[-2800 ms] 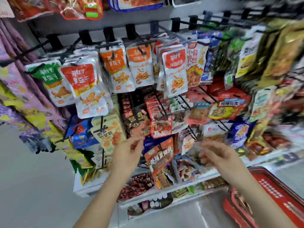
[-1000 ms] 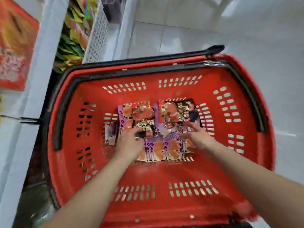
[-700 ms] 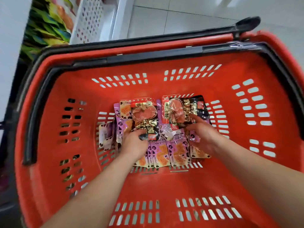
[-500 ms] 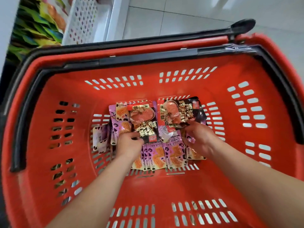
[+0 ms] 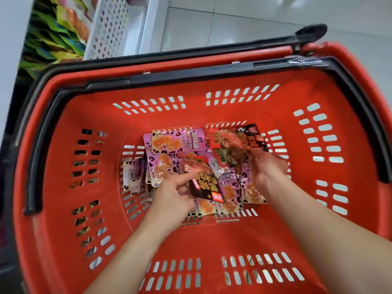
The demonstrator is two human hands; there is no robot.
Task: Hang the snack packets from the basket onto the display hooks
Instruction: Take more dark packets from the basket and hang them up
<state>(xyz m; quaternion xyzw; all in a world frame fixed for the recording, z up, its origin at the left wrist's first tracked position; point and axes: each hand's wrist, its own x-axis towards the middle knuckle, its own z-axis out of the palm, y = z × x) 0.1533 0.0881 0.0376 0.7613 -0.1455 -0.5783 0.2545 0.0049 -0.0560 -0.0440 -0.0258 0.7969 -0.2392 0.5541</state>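
well, both hands are down in the red basket (image 5: 212, 238), which sits on a pale tiled floor (image 5: 233, 22). left hand (image 5: 174, 198) pinches a tilted packet (image 5: 204, 184), black w/ red & gold print, at its left edge, index finger laid along it & the other fingers curled under. the packet's far end is raised off the pile. right hand (image 5: 268, 177) has its fingers (image 5: 257, 154) curled close together, gripping the near edge of a crumpled packet (image 5: 237, 143) w/ the same dark print, at the far right of the pile. its thumb is hidden underneath. pink-purple packets (image 5: 171, 143) lie flat & overlapping on the basket bottom, under & around both hands, w/ a few more at the pile's left edge. black handles (image 5: 35, 187) lie folded down along the rim. top left, outside the basket: white perforated bin (image 5: 108, 26) beside green-yellow packs (image 5: 53, 41). both forearms are bare, reaching in from the near side.
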